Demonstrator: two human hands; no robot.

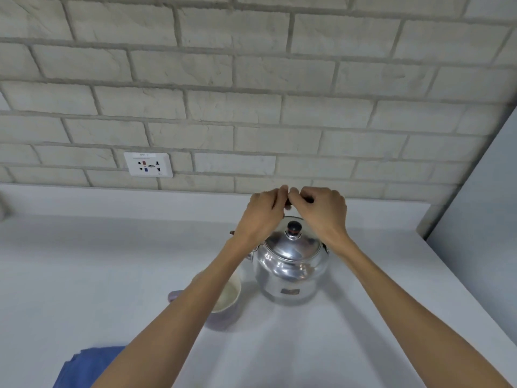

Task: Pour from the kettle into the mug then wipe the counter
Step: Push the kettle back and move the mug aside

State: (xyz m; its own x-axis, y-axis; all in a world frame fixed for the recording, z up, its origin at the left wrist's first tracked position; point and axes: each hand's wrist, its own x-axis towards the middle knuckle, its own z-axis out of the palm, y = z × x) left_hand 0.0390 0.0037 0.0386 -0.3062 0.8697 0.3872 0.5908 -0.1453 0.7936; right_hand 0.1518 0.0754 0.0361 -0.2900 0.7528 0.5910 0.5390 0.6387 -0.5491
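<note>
A shiny steel kettle [291, 264] with a black lid knob stands upright on the white counter [84, 275]. Both hands meet above its lid. My left hand [263, 214] and my right hand [321, 211] are each closed on the kettle's dark handle, which is mostly hidden by the fingers. Left of the kettle sits a pale lilac mug [228, 299] with a white inside, partly covered by my left forearm. A blue cloth [89, 365] lies folded at the counter's near left edge.
A pale brick wall [251, 93] rises behind the counter, with a white socket plate [148, 164] at its left. A light panel [481, 219] bounds the counter on the right.
</note>
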